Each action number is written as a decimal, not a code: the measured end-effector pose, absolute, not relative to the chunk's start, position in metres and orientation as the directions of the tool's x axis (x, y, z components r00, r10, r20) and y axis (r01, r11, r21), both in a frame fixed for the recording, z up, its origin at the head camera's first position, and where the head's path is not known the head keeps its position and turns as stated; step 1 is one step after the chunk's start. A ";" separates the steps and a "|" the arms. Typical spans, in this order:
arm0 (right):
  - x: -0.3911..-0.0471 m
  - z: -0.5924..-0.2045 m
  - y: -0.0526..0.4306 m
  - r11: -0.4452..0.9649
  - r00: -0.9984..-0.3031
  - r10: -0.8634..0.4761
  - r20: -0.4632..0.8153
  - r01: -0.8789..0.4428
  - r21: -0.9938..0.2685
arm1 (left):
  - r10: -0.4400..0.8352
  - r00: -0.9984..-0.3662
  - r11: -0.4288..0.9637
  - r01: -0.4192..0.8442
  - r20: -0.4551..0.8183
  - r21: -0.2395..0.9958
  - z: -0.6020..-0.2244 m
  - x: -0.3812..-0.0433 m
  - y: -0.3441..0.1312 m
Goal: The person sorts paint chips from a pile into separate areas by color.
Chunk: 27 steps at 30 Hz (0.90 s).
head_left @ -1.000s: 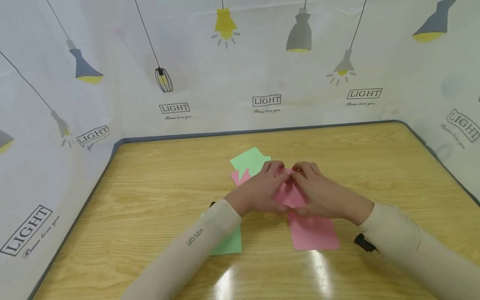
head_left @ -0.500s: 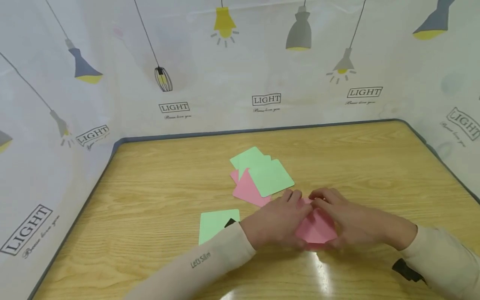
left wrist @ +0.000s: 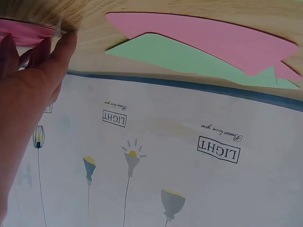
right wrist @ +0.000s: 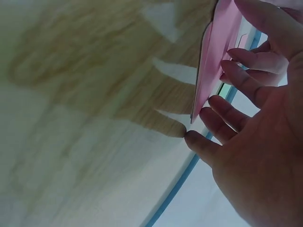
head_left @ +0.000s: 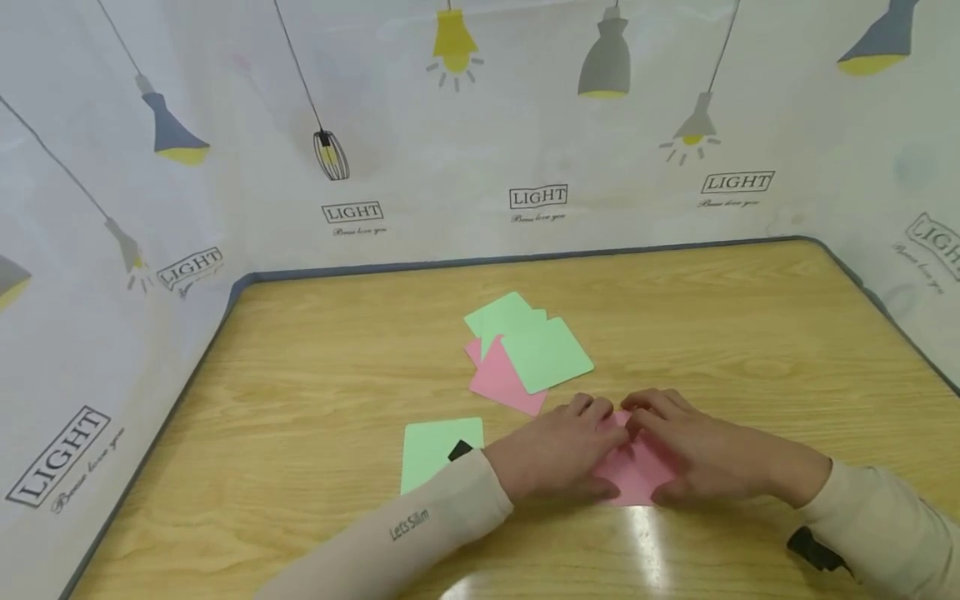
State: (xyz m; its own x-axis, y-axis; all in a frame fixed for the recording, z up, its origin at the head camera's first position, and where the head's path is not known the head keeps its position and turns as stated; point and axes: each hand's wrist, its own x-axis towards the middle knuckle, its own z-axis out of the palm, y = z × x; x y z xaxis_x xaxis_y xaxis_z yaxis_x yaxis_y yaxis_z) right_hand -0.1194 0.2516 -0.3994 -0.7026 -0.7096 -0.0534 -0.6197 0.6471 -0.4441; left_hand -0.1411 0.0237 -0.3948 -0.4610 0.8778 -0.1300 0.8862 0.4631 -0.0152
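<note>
Below "LIGHT"-printed backdrop (head_left: 450,150), left hand (head_left: 558,450) ("Let's Slim" sleeve (head_left: 453,510)) and right hand (head_left: 720,454) grip pink cards (head_left: 637,477), fingers curled.

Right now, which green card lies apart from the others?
The green card partly hidden by the left sleeve; the other green cards overlap farther back.

The left grip (head_left: 558,454) and right grip (head_left: 705,450) have moved from the right edge of the card pile (head_left: 510,312) to its near right, bringing the pink card (head_left: 637,477) along. The second pink card seen there a second ago is now hidden from the head view. The pile's top green card (head_left: 551,360) has come fully into view, and the lone green card (head_left: 429,446), to the pile's near left, shows its far edge.
</note>
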 end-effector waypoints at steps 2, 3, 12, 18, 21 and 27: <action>-0.120 -0.399 0.251 0.648 -0.703 -0.710 -0.051 -0.622 -0.440 | 0.876 -0.466 0.470 0.883 -0.125 0.008 -0.395 -0.141 0.023; -0.121 -0.399 0.251 0.646 -0.701 -0.712 -0.048 -0.627 -0.436 | 0.876 -0.466 0.471 0.882 -0.123 0.012 -0.396 -0.141 0.023; -0.122 -0.397 0.246 0.655 -0.701 -0.712 -0.038 -0.644 -0.395 | 0.867 -0.480 0.486 0.874 -0.136 0.017 -0.397 -0.140 0.019; -0.122 -0.394 0.245 0.672 -0.720 -0.692 -0.055 -0.615 -0.412 | 0.858 -0.493 0.495 0.869 -0.143 -0.025 -0.399 -0.139 0.019; -0.126 -0.391 0.244 0.682 -0.726 -0.684 -0.077 -0.598 -0.420 | 0.832 -0.541 0.542 0.840 -0.120 -0.025 -0.398 -0.143 0.016; -0.139 -0.387 0.239 0.675 -0.721 -0.690 -0.067 -0.607 -0.420 | 0.686 -0.728 0.727 0.686 0.008 0.031 -0.397 -0.172 0.001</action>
